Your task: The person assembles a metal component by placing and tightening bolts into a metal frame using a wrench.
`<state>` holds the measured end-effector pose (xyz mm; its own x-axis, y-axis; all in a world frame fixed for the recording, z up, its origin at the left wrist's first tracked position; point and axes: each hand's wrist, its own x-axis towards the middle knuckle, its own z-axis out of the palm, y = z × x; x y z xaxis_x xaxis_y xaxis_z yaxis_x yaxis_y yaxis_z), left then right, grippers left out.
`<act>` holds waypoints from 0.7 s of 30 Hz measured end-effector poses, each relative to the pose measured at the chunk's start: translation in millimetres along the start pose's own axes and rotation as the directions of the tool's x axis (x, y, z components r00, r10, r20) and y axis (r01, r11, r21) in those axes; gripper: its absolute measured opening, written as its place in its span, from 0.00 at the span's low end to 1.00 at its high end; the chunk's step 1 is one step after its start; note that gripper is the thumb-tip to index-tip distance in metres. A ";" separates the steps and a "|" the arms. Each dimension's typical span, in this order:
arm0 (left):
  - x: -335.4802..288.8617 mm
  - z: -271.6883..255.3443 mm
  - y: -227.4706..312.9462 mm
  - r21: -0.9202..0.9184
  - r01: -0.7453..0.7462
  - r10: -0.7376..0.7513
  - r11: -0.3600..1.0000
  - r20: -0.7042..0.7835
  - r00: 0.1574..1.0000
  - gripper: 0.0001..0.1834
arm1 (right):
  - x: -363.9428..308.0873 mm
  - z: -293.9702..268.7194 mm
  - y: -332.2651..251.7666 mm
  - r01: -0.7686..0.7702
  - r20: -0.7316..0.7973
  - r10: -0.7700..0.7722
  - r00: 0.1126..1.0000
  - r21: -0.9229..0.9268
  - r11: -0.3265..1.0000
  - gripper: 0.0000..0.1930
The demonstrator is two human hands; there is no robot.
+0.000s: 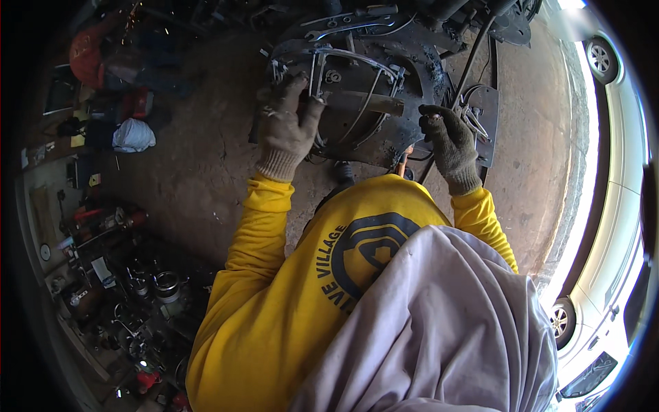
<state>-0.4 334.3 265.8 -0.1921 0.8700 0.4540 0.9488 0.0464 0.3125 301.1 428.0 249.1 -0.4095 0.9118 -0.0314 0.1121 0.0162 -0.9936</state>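
In front of me, a metal frame of curved and straight bars [359,56] rests on a dark round-edged metal table [429,65]. My left hand [283,134], in a knitted work glove, is at the frame's left side. Its thumb and fingers are apart, close to an upright bar; whether they touch it is unclear. A flat metal strip [384,104] crosses the frame between my hands. My right hand [454,147], also gloved, is beyond the strip's right end. Its fingers curl in around something small that I cannot make out.
A wrench [357,27] lies along the table's far side. An orange-handled tool [403,161] hangs at the near edge. Bent metal rods [473,117] lie to the right. A crouching person in orange [86,55] is far left, near sparks. Machine parts [165,288] crowd the lower left; a car [604,254] stands right.
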 end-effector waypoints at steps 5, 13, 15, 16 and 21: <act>5.9 -16.1 -17.8 -0.315 0.360 -0.400 0.878 -0.071 0.914 0.18 | -12.0 -24.0 16.0 -0.101 -0.030 0.101 0.994 -0.021 0.995 0.15; 7.9 -19.0 -13.8 -0.029 0.486 -0.474 0.874 0.176 0.863 0.35 | -2.1 -39.5 11.7 -0.073 -0.015 0.073 0.997 -0.011 0.997 0.16; 9.0 -13.9 1.0 -0.043 0.498 -0.473 0.866 0.252 0.844 0.35 | 11.7 -39.5 4.7 -0.065 -0.009 0.065 0.998 0.018 0.998 0.17; 9.5 -10.5 7.1 0.008 0.482 -0.470 0.876 0.233 0.851 0.39 | 20.0 -40.5 -1.8 -0.037 0.010 0.037 0.999 0.035 0.999 0.17; 7.3 -6.4 8.3 -0.039 0.531 -0.509 0.847 0.231 0.829 0.49 | 38.1 -37.8 -27.0 -0.016 0.089 0.008 0.996 0.094 0.995 0.18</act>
<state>4.5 337.9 277.0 -0.5843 0.8111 0.0246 0.6917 0.4820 0.5379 316.7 477.8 278.9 -0.4876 0.8717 -0.0488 0.0333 -0.0373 -0.9987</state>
